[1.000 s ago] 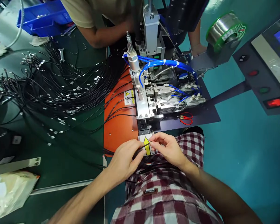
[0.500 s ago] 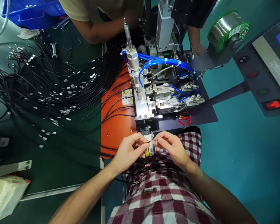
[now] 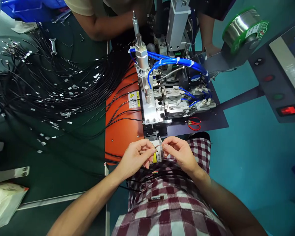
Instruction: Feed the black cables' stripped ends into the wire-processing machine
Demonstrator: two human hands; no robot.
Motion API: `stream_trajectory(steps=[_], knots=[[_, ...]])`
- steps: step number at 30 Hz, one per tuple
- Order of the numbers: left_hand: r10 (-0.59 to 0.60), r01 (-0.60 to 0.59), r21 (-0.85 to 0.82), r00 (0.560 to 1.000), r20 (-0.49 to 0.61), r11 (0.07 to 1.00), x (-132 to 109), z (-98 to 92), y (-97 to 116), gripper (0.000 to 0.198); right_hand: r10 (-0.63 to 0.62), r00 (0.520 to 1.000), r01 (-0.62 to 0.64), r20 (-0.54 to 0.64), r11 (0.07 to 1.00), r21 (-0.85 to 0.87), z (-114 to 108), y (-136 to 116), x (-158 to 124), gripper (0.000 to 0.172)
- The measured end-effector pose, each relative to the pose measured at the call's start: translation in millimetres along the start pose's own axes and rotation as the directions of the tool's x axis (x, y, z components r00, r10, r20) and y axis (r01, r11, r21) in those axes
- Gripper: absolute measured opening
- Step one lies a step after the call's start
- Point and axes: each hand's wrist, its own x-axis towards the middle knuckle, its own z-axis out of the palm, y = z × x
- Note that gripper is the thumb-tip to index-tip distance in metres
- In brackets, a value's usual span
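My left hand (image 3: 135, 157) and my right hand (image 3: 177, 151) meet in front of my checked shirt, both pinched on the end of a thin black cable (image 3: 154, 149). The cable's tip lies between the two sets of fingertips, over a small white and yellow warning label (image 3: 158, 156). Coloured wire ends (image 3: 154, 172) show just below my left hand. Directly beyond my hands stands a metal machine (image 3: 162, 105) with blue air hoses (image 3: 172, 62).
An orange plate (image 3: 121, 131) with several black cables lies left of the machine. A large heap of black cables (image 3: 44, 85) covers the green table. Red-handled snips (image 3: 194, 124) lie right of the machine. A solder spool (image 3: 243, 26), a control panel (image 3: 280, 95) and another person's arm (image 3: 98, 28) are beyond.
Both hands have kept their pinch on the cable end and shifted slightly up toward the machine. The view has tilted a little; nothing was let go.
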Motion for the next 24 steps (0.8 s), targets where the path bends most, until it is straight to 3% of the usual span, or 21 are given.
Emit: stream_trajectory(steps=[5,11,19,24], knots=[[0.002,-0.003,0.021,1.0,0.031,1.0,0,-2.7,1,0.028,0.092,0.988,-0.111,0.123,0.981,0.16,1,6,4,0.016],[-0.002,0.001,0.032,0.999,0.034,0.999,-1,-3.4,1,0.028,0.098,0.989,-0.117,0.112,0.978,0.174,2,4,4,0.019],[0.017,-0.017,0.004,0.996,0.091,1.0,-1,-7.7,1,0.029,0.147,0.97,-0.198,0.191,0.938,0.283,7,7,4,0.024],[0.029,-0.024,-0.041,0.991,0.127,0.999,-1,-11.9,1,0.028,0.118,0.988,-0.14,0.097,0.951,0.276,15,12,2,0.027]])
